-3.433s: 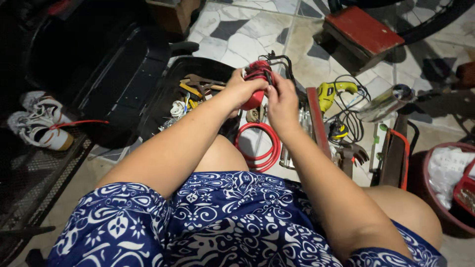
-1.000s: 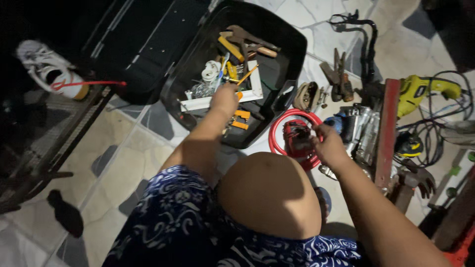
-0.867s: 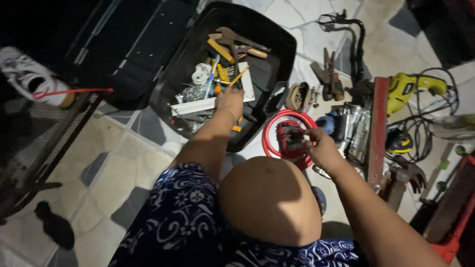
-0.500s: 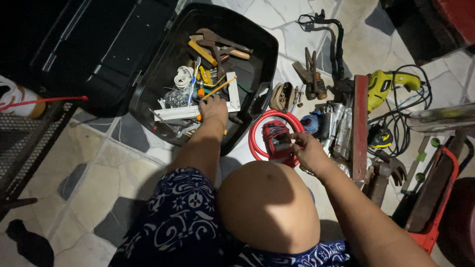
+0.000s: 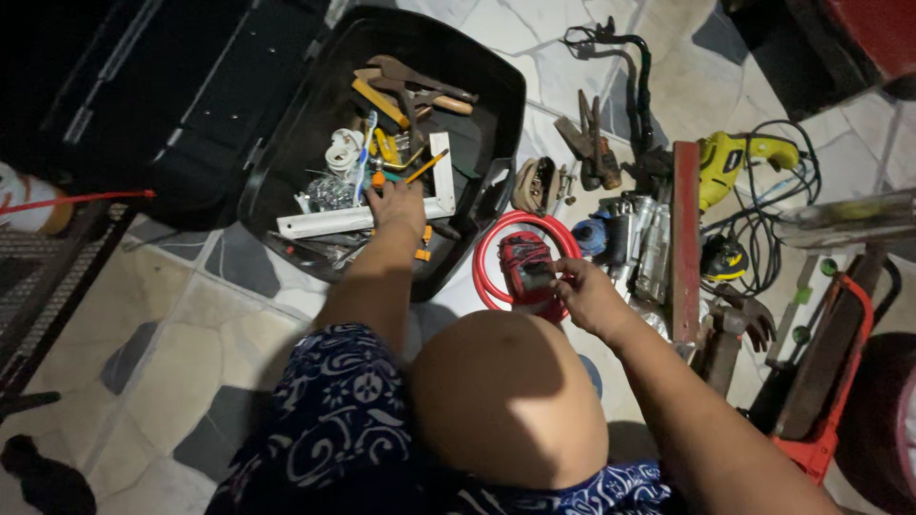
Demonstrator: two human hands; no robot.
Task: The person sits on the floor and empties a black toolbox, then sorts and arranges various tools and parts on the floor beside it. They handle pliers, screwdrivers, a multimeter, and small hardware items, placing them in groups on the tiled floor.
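Left hand (image 5: 399, 203) now down in the black toolbox (image 5: 286, 162), fingers spread among loose tools, grasp unclear. Right hand (image 5: 584, 294) still closed on the red device (image 5: 528, 275), lowered to the red hose coil (image 5: 489, 250).

A home floor used as a makeshift repair spot: irregular stone-patterned tiles (image 5: 191, 315), an open black toolbox (image 5: 315, 153) full of hand tools, a yellow power drill (image 5: 730, 157) with tangled cord, a red hose coil (image 5: 491, 253) and pliers (image 5: 592, 148) spread about.
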